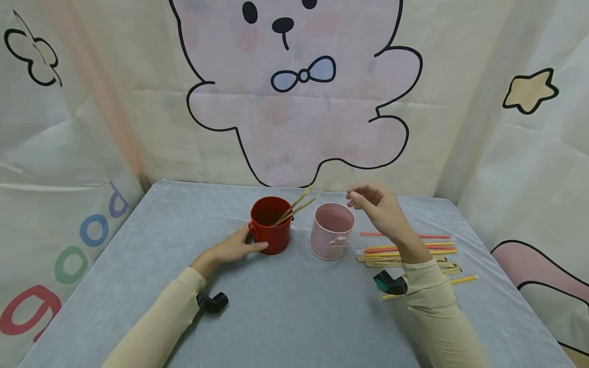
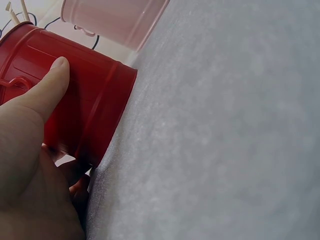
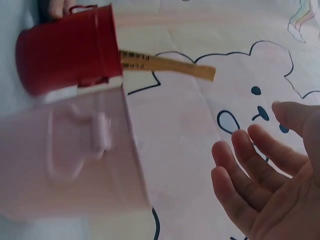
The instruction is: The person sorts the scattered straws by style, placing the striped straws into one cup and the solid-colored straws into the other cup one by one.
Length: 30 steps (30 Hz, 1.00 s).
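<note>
My left hand (image 1: 234,247) holds a red metal bucket (image 1: 276,238) from its left side, thumb across the front and the other fingers behind it. The bucket stands on the cloth. Two slim tan packets with black print (image 3: 170,65) lean inside it and stick out over the rim. To its right stands a pink bucket (image 1: 327,237) with a small handle. My right hand (image 1: 375,207) is raised just beyond the pink bucket's right rim, its fingers loosely bent and holding nothing. In the right wrist view the fingers are spread apart from the thumb.
Right of the pink bucket lies a loose pile of thin red and yellow sticks (image 1: 442,251) and tan packets (image 1: 382,264), partly hidden by my right forearm. One yellow stick (image 1: 465,279) lies nearer. A grey cloth (image 1: 294,317) covers the table; a printed curtain (image 1: 294,117) hangs behind.
</note>
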Tool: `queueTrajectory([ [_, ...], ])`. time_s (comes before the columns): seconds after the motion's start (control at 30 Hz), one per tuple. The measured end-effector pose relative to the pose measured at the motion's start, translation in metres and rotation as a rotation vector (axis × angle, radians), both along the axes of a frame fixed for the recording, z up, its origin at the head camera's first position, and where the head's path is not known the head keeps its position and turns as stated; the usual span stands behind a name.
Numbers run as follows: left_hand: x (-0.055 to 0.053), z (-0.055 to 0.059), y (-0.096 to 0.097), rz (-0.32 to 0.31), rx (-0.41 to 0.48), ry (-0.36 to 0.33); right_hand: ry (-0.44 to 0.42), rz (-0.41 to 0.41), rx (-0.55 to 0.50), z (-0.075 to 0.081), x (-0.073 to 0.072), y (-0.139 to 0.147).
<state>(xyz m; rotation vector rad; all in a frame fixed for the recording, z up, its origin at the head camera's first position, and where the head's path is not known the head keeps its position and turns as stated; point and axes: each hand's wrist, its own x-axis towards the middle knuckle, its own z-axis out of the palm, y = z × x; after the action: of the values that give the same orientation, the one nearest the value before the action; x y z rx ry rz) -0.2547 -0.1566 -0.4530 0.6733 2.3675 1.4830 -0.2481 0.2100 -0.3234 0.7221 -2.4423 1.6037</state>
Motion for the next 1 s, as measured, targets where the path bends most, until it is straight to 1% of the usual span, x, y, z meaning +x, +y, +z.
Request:
queueTrajectory([
  [0.1, 0.000, 0.001, 0.000, 0.001, -0.003, 0.004, 0.014, 0.038, 0.059, -0.006, 0.001, 0.016],
  [0.2, -0.001, 0.001, 0.000, -0.002, -0.004, 0.007, 0.008, 0.058, 0.126, -0.014, 0.002, 0.034],
  [0.37, -0.002, -0.001, 0.000, -0.005, 0.001, 0.004, -0.069, 0.066, 0.220, -0.029, 0.004, 0.065],
  [0.5, -0.001, -0.001, -0.001, -0.004, 0.009, 0.000, -0.132, 0.093, 0.296, -0.043, 0.006, 0.087],
  [0.63, -0.002, -0.002, -0.001, -0.006, 0.012, 0.009, -0.191, 0.155, 0.357, -0.050, 0.005, 0.103],
  [0.8, -0.002, -0.002, -0.001, -0.001, 0.009, 0.008, -0.260, 0.254, 0.389, -0.057, 0.000, 0.117],
  [0.93, -0.002, -0.003, -0.001, -0.008, -0.005, 0.027, -0.281, 0.320, 0.420, -0.068, -0.005, 0.131],
  [1.0, -0.003, -0.004, 0.000, -0.011, -0.003, 0.035, -0.281, 0.323, 0.444, -0.072, -0.007, 0.138],
])
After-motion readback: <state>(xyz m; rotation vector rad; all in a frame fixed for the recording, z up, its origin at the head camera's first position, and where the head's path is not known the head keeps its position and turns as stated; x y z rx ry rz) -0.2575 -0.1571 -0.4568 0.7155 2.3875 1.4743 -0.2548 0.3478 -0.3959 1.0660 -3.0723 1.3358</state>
